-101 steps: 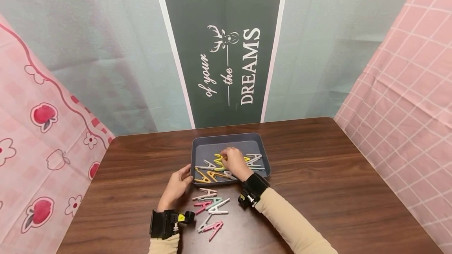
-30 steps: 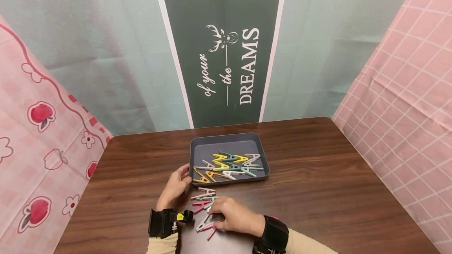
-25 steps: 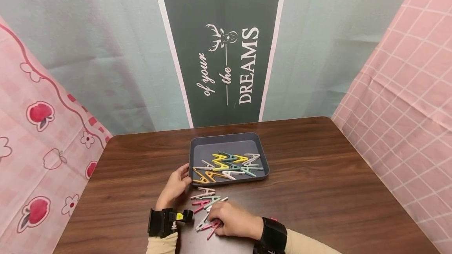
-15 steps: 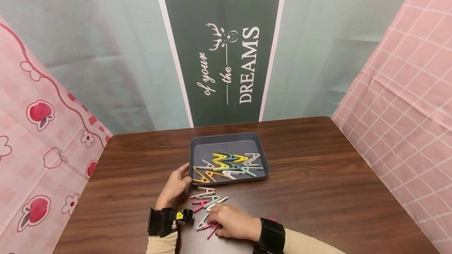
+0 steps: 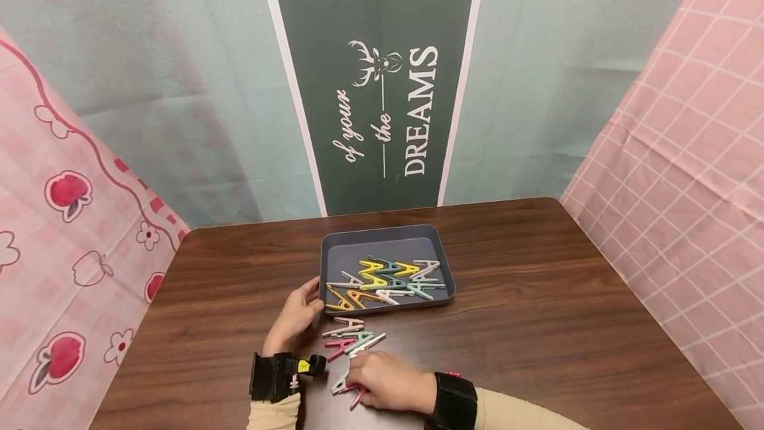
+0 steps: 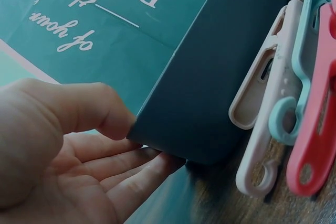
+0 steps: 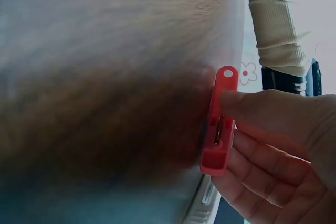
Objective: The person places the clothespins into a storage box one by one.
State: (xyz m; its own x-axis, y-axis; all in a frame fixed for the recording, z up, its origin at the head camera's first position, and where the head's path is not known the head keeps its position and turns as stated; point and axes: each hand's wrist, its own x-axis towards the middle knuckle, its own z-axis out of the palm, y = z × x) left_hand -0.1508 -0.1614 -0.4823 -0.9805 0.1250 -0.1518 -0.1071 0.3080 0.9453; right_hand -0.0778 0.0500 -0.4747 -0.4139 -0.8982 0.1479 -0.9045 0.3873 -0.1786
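Pink clip point(image 7: 217, 132) pinched in right grip point(image 5: 388, 380), beside pale-grey clip point(image 5: 341, 383).

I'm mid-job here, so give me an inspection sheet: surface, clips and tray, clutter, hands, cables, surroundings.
Surface: brown wood-grain table.
Job's things: grey tray holds mixed-colour clips; more lie loose on the table at its near side.
Clutter: nothing seen.
Hands: left hand grips the tray's near-left corner; right hand pinches a pink-red clip.
Cables: nothing seen.
Surroundings: printed backdrop behind, pink cloths at both sides.
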